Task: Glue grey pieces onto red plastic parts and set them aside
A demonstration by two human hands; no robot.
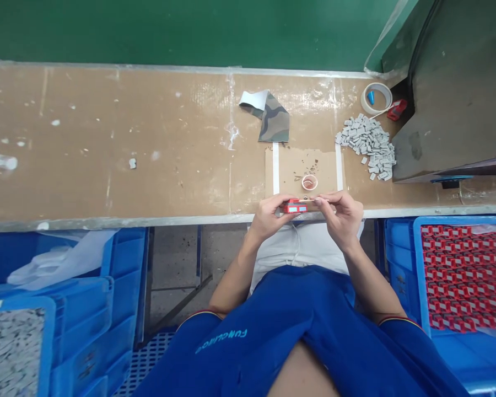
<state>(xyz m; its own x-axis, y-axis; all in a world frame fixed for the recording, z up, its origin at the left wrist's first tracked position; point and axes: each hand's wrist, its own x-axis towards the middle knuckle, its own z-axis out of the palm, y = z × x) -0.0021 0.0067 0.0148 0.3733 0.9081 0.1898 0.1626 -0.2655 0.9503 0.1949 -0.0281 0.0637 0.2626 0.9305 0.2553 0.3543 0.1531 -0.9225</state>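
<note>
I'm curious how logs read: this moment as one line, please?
left hand: holds red piece; right hand: holds thin stick; bench: small cup, grey pieces

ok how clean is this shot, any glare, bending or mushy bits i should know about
Head view: white glare streaks on the brown bench top; head view: wide-angle stretch toward the sides; head view: grey bits in the lower-left bin look smeary; head view: red piece shows its colour, but finer detail is too small to tell.
</note>
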